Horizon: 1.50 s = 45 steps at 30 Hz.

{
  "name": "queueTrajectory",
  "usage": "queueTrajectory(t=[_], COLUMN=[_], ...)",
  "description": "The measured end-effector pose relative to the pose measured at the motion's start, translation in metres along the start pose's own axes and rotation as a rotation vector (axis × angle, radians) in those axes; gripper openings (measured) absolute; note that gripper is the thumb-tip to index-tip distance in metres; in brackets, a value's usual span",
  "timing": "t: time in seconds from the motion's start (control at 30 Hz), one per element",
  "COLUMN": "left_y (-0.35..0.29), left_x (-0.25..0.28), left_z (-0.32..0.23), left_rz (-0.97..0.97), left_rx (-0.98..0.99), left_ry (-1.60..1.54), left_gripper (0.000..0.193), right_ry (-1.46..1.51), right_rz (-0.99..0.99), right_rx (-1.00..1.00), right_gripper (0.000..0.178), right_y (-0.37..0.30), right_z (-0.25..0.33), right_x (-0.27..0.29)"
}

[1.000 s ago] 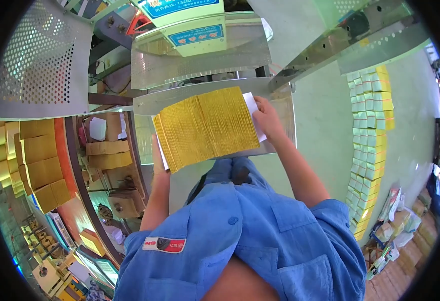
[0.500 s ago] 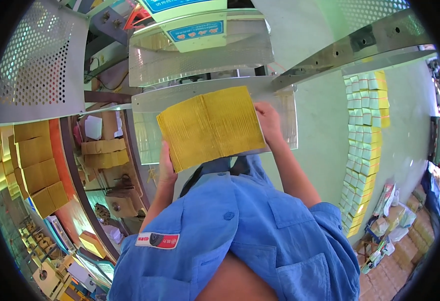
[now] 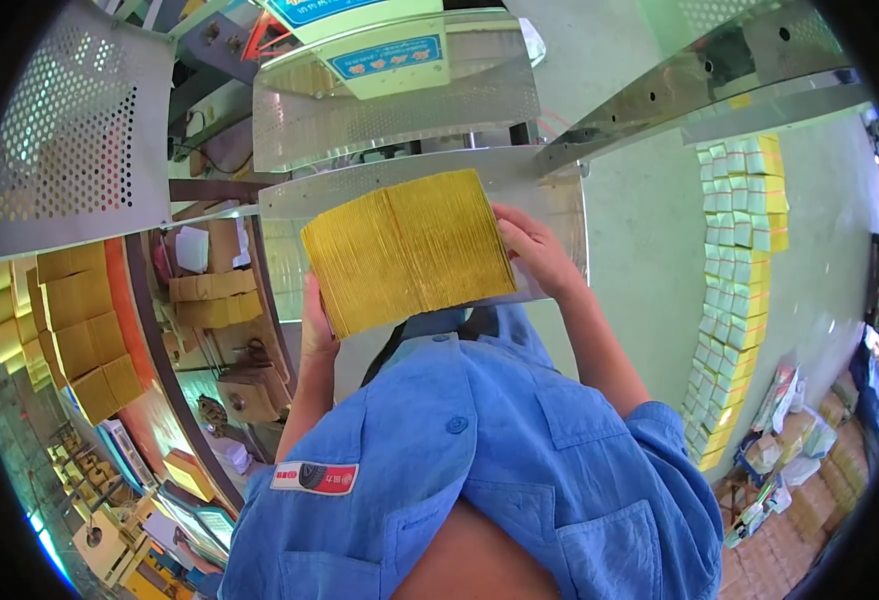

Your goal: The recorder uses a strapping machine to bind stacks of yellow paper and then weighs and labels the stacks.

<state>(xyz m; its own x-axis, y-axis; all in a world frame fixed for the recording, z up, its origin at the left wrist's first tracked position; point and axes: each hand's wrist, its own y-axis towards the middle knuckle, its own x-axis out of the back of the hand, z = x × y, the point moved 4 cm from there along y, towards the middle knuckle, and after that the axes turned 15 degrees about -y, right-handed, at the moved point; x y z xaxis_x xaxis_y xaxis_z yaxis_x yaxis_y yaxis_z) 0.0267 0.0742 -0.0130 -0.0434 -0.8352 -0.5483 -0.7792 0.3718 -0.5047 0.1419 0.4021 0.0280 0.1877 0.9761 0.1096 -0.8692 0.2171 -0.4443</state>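
A thick stack of yellow paper sheets [image 3: 409, 250] is held on edge between both hands, in front of a shiny metal tray [image 3: 559, 215] of a machine. My left hand [image 3: 316, 320] grips the stack's lower left end. My right hand [image 3: 529, 245] grips its right end, fingers wrapped over the edge. A blue work shirt [image 3: 479, 470] fills the lower middle of the picture.
A machine with curved metal guards [image 3: 399, 95] and a perforated metal panel [image 3: 69, 150] stands ahead. Yellow paper stacks [image 3: 54, 320] line a curved shelf at left. Wrapped bundles [image 3: 739, 290] are stacked on the floor at right. Cardboard boxes [image 3: 209, 290] sit below the machine.
The yellow stack has been lifted up and toward the metal tray. The white sheet seen at its right corner earlier is no longer visible.
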Motion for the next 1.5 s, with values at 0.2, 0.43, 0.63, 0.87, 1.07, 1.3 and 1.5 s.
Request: queueTrajectory(t=[0.2, 0.43, 0.63, 0.87, 1.07, 1.3, 1.5], left_y=[-0.010, 0.000, 0.015, 0.009, 0.031, 0.041, 0.046], left_x=[-0.012, -0.024, -0.030, -0.074, -0.105, -0.110, -0.148], left_z=[-0.002, -0.003, -0.003, -0.031, -0.001, 0.027, 0.034], left_rz=[-0.014, -0.023, 0.009, 0.134, 0.194, 0.319, 0.332], left_rx=[-0.011, 0.009, 0.039, -0.332, -0.119, -0.366, -0.436], left_ry=[-0.008, -0.011, 0.134, 0.477, 0.278, 0.565, 0.463], left_gripper=[0.063, 0.058, 0.048, 0.051, 0.054, 0.054, 0.052], right_ry=[0.012, 0.134, 0.009, 0.124, 0.133, 0.076, 0.291], right_rz=[0.055, -0.004, -0.130, -0.143, -0.367, -0.599, -0.727], right_rx=[0.006, -0.087, -0.158, 0.172, 0.297, 0.253, 0.246], right_gripper=[0.045, 0.040, 0.029, 0.028, 0.034, 0.027, 0.015], right_y=[0.008, -0.002, 0.016, 0.013, 0.025, 0.016, 0.007], right_z=[-0.006, -0.001, -0.035, 0.027, -0.015, -0.005, -0.030], right_x=[0.000, -0.002, -0.014, 0.004, 0.031, 0.045, 0.073])
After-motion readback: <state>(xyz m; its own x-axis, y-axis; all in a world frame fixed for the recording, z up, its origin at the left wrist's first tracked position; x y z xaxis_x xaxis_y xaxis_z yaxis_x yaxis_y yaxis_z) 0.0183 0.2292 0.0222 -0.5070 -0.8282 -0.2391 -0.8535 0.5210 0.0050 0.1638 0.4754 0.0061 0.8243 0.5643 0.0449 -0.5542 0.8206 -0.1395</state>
